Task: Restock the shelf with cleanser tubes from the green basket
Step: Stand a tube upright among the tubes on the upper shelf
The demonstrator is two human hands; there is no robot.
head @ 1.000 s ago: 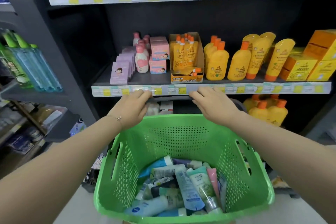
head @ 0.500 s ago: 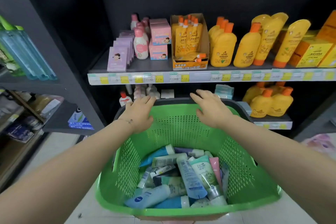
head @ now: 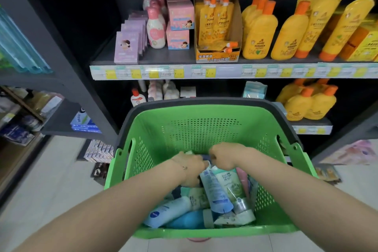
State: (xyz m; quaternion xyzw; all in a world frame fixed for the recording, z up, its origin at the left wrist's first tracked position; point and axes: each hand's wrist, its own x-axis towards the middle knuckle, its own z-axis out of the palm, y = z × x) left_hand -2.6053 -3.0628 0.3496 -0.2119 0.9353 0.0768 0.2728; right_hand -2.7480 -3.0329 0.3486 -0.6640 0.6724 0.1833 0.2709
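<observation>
Green basket (head: 204, 231), placed before the shelf (head: 204, 71): cleanser tubes (head: 216, 190) were heaped against its near wall. Left hand (head: 191, 168) and right hand (head: 223, 156) were found side by side among the tubes at the basket's middle, knuckles up. Whether anything was grasped could not be told.

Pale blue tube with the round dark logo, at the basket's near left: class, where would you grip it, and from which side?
Probably round its mid-body, from above. The pale blue tube lies on its side atop the pile in the green basket, its rounded body bare; its far end runs in among other tubes.
</observation>
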